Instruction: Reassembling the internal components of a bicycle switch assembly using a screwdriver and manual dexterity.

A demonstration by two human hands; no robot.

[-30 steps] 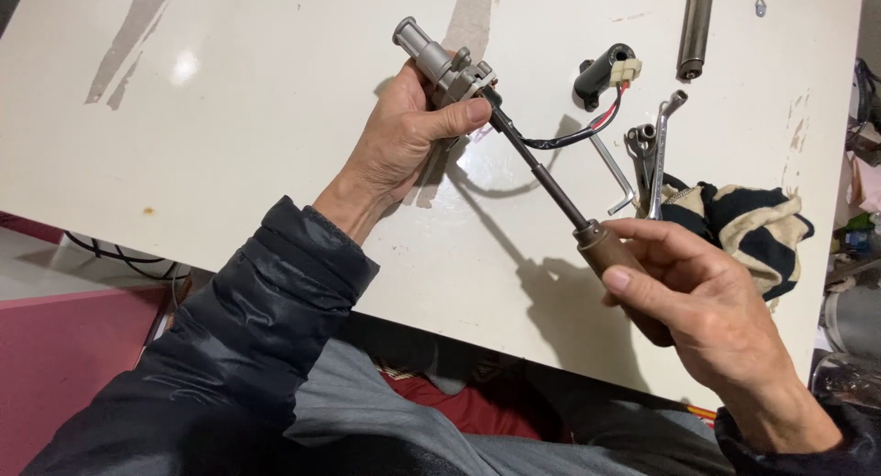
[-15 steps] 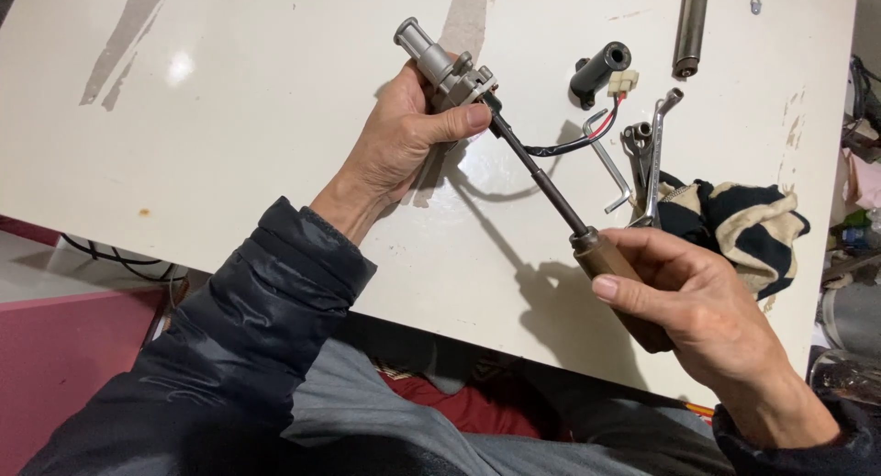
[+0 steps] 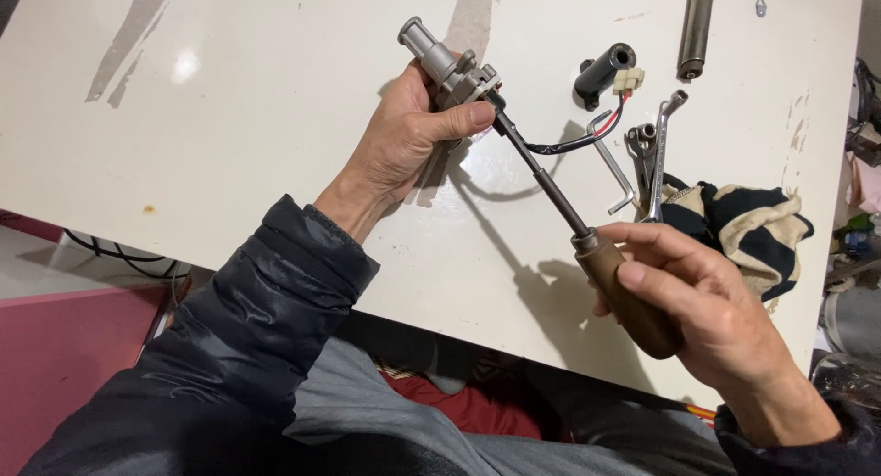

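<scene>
Left hand [image 3: 404, 145] was wrapped around a small grey cast-metal part with a cylindrical stub [image 3: 445, 65], held up over the glossy white surface [image 3: 229, 118]. Right hand [image 3: 707, 311] gripped the smooth brown handle of a long dark-shafted screwdriver [image 3: 587, 246], tip touching the part. Steel wrenches [image 3: 647, 155] and a striped rag [image 3: 743, 224] sat near the right edge; the left side had lots of room.
</scene>
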